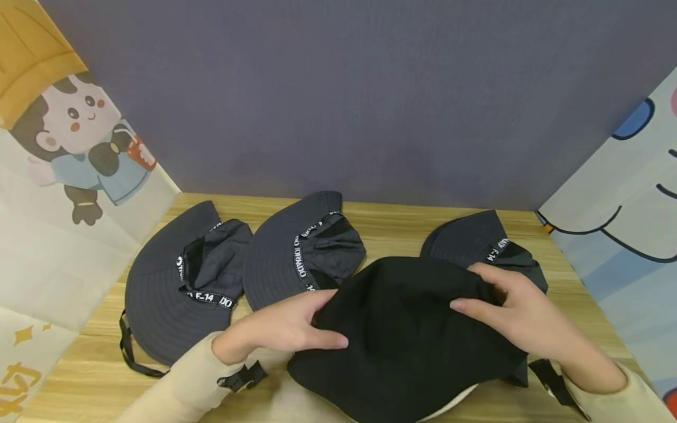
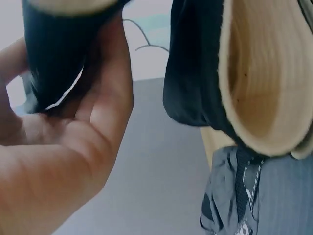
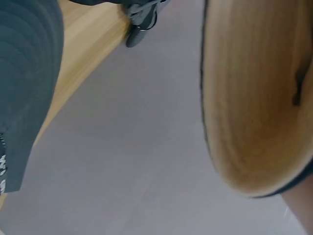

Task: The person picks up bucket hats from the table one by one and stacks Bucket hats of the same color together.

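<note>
A black bucket-style hat (image 1: 402,335) with a cream underside is held up between both hands over the table. My left hand (image 1: 282,326) grips its left side, thumb on the black cloth; in the left wrist view, black fabric passes between the thumb and fingers. On the hat's upper right, my right hand (image 1: 520,308) holds the cloth, its thumb on the outer face and its other fingers partly hidden. The cream brim lining (image 3: 254,107) fills the right of the right wrist view.
Behind the black hat, a dark grey brimmed cap (image 1: 164,294) lies at the left, another grey cap (image 1: 280,258) in the middle and a third grey cap (image 1: 460,238) at the right. A grey wall panel (image 1: 359,106) stands at the back of the wooden table (image 1: 391,226).
</note>
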Action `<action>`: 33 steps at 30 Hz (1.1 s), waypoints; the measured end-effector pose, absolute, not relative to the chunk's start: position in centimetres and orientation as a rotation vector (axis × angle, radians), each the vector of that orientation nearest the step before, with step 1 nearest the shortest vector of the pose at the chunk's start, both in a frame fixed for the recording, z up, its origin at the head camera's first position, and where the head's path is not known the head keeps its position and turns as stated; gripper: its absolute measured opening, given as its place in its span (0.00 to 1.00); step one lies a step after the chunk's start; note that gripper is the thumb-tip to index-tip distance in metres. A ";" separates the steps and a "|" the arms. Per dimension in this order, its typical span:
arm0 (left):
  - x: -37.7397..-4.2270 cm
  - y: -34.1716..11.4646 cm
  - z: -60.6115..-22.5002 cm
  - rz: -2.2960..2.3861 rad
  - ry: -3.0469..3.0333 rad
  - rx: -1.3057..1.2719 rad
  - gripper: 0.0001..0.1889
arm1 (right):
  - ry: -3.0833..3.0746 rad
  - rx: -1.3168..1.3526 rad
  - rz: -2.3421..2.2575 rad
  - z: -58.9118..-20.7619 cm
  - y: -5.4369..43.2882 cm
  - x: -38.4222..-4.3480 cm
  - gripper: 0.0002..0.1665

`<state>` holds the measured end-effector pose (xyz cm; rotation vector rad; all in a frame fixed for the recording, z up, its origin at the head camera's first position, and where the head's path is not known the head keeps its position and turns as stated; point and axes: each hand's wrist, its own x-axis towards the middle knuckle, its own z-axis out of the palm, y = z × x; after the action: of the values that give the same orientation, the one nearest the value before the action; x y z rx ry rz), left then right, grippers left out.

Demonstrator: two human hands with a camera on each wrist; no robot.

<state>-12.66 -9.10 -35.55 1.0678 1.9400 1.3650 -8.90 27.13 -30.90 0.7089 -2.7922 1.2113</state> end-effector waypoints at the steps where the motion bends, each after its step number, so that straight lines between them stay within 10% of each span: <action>1: -12.7 -9.3 -35.5 1.384 1.956 1.052 0.20 | -2.802 0.663 1.183 -31.1 27.3 -8.9 0.10; 11: -12.9 -10.2 -34.3 1.560 2.170 0.855 0.10 | -2.870 0.656 1.183 -32.9 27.6 -9.3 0.04; 19: -13.0 -10.0 -35.3 1.527 2.197 0.736 0.13 | -3.065 0.631 1.678 -33.6 28.6 -9.8 0.41; 33: -12.2 -8.5 -38.6 0.787 2.694 0.804 0.20 | -3.204 0.543 0.998 -38.8 27.0 -9.8 0.32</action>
<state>-12.17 -8.49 -38.60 0.8042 2.6942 0.7874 -9.83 27.00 -38.81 0.5432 -3.2039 0.9979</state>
